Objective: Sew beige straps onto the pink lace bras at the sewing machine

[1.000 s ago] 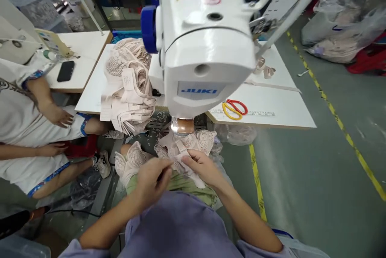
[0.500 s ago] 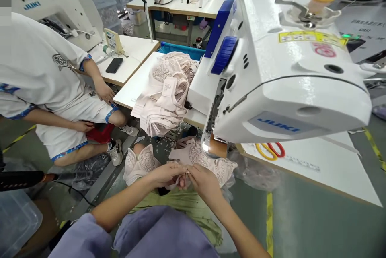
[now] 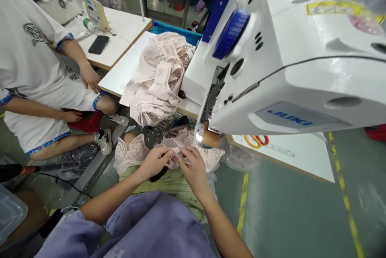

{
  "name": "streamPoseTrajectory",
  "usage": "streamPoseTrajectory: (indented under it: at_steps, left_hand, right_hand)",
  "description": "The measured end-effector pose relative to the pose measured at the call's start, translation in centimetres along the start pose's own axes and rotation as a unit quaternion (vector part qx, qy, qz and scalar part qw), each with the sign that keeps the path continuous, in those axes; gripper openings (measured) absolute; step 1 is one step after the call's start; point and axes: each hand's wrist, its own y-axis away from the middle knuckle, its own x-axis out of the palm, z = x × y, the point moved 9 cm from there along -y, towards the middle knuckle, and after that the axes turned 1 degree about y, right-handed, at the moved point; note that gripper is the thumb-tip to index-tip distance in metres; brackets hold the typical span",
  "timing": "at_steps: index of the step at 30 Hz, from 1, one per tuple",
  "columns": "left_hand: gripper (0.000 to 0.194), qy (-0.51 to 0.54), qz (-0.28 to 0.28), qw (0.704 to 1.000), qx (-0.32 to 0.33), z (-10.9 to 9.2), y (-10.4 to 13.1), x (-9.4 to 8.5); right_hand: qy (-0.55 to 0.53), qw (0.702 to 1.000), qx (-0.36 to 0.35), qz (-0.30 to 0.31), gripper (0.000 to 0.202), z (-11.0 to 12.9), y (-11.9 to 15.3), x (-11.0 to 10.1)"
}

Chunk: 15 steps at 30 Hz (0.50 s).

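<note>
Head camera: holding a small white piece (image 3: 176,150) up between both hands, just above the lap and in front of the sewing machine (image 3: 301,85). Pinching one side of it with thumb and fingers of the left hand (image 3: 157,161), drawn in close with hardly any gap; pinching it from the other side with the right hand (image 3: 191,167), likewise closed down, fingertips right next to the left ones. Cannot tell the exact contact of each fingertip at such small size. Can see, just beyond and beside the fingers, a pale lace garment (image 3: 215,155), reaching below the lower end of the machine and partly hidden by the hands. Can also see lace cups (image 3: 137,147) near the left forearm, and green cloth (image 3: 163,183) across the lap below the hands. Farther up, left of the machine, can make out a heaped pile of pale garments (image 3: 157,89) with a printed label on top. To the right, can spot scissors (image 3: 257,142) with yellow and red handles on a white tabletop (image 3: 304,165). At far left, can see a seated co-worker (image 3: 45,60), near a dark phone (image 3: 99,44) on a neighbouring table (image 3: 123,28).
</note>
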Motion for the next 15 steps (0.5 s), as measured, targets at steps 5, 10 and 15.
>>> streamPoseTrajectory:
  at_steps: [5, 10, 15]
  left_hand:
    - [0.037, 0.003, -0.001, 1.000, -0.003, -0.3, -0.1, 0.0]
    - [0.044, 0.023, 0.002, 0.999, -0.023, 0.4, -0.5, 0.6]
    - [0.046, 0.041, 0.009, 0.996, -0.073, 1.8, -0.6, 0.5]
  right_hand:
    - [-0.026, 0.999, 0.013, -0.021, 0.020, 0.1, 0.2, -0.5]
    - [0.022, 0.998, -0.056, -0.033, 0.021, 1.3, 1.2, -0.2]
    - [0.068, 0.997, -0.015, -0.019, 0.025, -4.4, 0.3, -5.3]
